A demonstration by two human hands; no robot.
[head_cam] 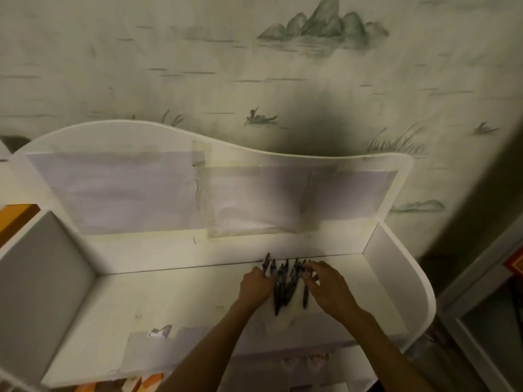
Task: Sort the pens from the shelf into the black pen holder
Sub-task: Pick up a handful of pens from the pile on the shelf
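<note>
Looking down from the head camera, I have the white shelf filling most of the view, its wavy back panel against a wall painted with mountains and a small boat, paper patches taped to the panel and the shelf floor. I judge this as the gathering step: the pens lie in a loose dark bunch on the shelf floor, toward 3 o'clock of its middle and close to the back edge, and both hands are bracketing them. My left hand sits at 9 o'clock of the bunch, fingers curled in against the outermost pens; whether it has truly closed round any I cannot tell. My right hand sits at 3 o'clock of the bunch, fingers bent and spread, tips touching the pens on that side, one pen lying just under them; again a firm hold is not plain. The black pen holder is nowhere in view, so I take it that no pen visible here has been sorted yet. The next move, as I read it, calls for squeezing the bunch together from both sides, lifting it without spilling strays, and finding the holder outside this view.
</note>
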